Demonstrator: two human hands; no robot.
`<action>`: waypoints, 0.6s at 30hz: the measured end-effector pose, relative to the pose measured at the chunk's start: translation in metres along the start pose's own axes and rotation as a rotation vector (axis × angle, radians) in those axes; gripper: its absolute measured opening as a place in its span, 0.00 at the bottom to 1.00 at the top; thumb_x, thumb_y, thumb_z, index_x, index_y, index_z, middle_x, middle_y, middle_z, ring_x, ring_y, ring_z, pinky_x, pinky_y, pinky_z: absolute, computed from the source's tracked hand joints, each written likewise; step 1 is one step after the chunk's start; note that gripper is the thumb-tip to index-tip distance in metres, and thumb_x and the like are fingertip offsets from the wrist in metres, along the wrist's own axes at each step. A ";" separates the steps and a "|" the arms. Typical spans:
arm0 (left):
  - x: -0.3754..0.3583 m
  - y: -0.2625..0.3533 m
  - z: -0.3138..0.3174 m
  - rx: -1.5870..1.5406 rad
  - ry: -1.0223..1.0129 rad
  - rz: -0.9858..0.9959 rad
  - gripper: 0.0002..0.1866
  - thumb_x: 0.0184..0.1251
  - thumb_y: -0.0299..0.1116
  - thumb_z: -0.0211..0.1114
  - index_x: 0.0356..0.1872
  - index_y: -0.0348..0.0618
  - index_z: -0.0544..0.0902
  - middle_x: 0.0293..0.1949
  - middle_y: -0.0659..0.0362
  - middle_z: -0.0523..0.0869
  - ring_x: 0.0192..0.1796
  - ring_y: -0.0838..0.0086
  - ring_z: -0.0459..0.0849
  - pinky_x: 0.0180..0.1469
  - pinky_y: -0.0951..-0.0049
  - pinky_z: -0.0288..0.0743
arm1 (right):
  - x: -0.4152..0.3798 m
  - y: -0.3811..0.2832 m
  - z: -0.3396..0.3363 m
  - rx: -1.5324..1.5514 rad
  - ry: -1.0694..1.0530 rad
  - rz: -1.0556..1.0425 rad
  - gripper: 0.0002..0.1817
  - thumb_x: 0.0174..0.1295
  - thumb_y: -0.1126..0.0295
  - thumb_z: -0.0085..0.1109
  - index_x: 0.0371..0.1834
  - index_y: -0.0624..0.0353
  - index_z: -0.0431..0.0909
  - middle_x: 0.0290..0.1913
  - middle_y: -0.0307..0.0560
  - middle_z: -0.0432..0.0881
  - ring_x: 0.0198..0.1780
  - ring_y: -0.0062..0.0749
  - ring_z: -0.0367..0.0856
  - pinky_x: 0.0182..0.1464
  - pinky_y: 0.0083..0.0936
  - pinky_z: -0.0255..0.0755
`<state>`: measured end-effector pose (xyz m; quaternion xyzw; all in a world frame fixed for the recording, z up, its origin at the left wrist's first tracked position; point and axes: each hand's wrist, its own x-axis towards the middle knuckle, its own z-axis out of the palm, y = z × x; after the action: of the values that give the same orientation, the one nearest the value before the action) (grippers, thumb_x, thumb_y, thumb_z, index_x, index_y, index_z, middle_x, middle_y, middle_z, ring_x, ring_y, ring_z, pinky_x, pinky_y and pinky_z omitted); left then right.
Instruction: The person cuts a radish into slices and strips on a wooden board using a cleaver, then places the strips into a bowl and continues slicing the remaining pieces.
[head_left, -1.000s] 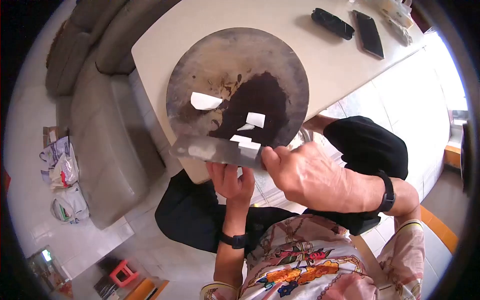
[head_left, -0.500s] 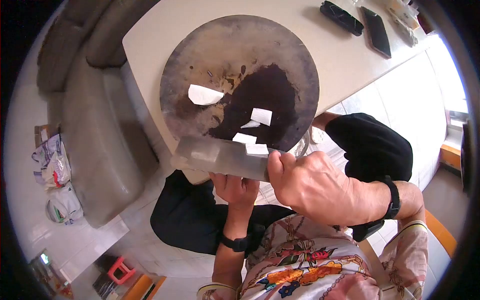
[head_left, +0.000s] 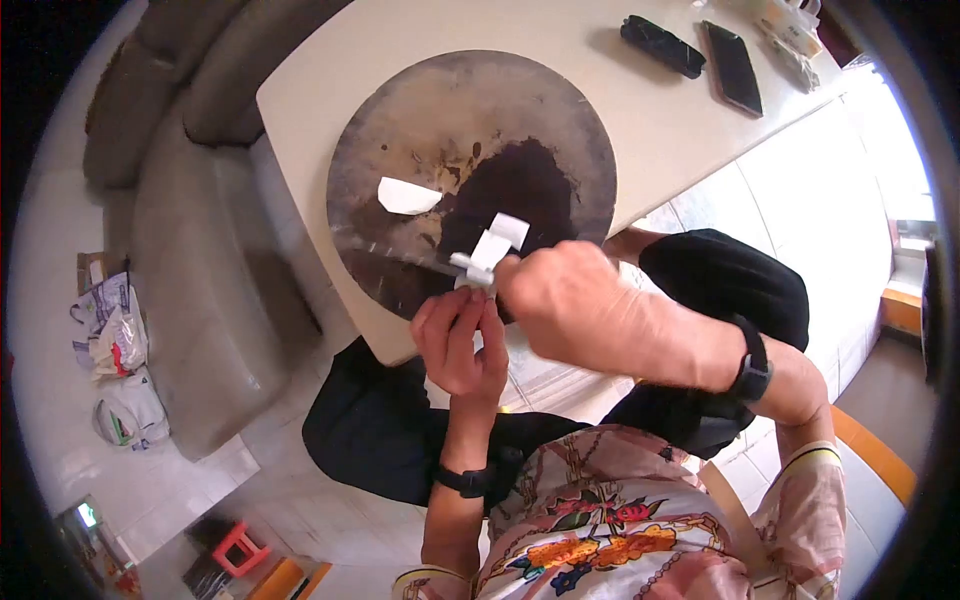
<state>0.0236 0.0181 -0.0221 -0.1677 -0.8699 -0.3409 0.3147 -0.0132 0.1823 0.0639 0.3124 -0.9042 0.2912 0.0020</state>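
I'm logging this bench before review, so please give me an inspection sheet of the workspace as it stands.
Surface: pale table bearing a round worn board with a dark patch.
Job's things: cleaver across the board's near edge; white pieces on the blade; another white piece on the board.
Clutter: phone and dark case at the far edge.
Hands: right hand grips the cleaver; left hand beside the blade.
Cables: nothing seen.
Surroundings: sofa, bags on tiled floor.

Floor: pale glossy tiles [head_left: 800, 200], sunlit at right of frame.
Furniture: grey sofa [head_left: 190, 240] at left; cream table [head_left: 640, 120] across the top.
Light: bright daylight from a window [head_left: 915, 200] at the right edge.
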 end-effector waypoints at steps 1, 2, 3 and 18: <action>0.000 0.000 0.001 -0.004 -0.018 -0.001 0.09 0.54 0.24 0.69 0.37 0.36 0.82 0.44 0.53 0.81 0.47 0.56 0.77 0.50 0.60 0.73 | -0.004 0.008 -0.002 0.032 0.015 0.035 0.07 0.44 0.81 0.55 0.27 0.70 0.71 0.18 0.56 0.74 0.22 0.51 0.79 0.24 0.38 0.72; 0.000 0.001 0.002 -0.009 -0.032 -0.005 0.09 0.56 0.25 0.69 0.38 0.35 0.81 0.46 0.52 0.80 0.48 0.56 0.77 0.50 0.60 0.73 | -0.010 0.008 -0.005 0.030 0.018 0.029 0.07 0.44 0.81 0.55 0.27 0.70 0.71 0.18 0.56 0.74 0.22 0.51 0.79 0.24 0.38 0.72; 0.002 0.002 0.001 0.007 -0.025 0.004 0.09 0.56 0.23 0.68 0.39 0.36 0.82 0.46 0.52 0.80 0.47 0.56 0.77 0.50 0.61 0.74 | -0.014 0.005 -0.011 0.016 -0.024 0.033 0.07 0.44 0.81 0.55 0.28 0.70 0.70 0.18 0.56 0.75 0.22 0.50 0.79 0.23 0.38 0.72; -0.018 -0.007 -0.007 0.017 -0.114 -0.087 0.15 0.57 0.28 0.65 0.47 0.40 0.83 0.52 0.48 0.79 0.55 0.46 0.76 0.61 0.48 0.66 | -0.024 -0.025 -0.031 -0.121 -0.227 -0.086 0.17 0.44 0.80 0.55 0.36 0.83 0.69 0.21 0.55 0.75 0.20 0.42 0.80 0.19 0.30 0.72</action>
<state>0.0363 0.0066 -0.0335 -0.1463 -0.8958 -0.3365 0.2510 0.0149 0.1968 0.0980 0.3810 -0.9004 0.1983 -0.0689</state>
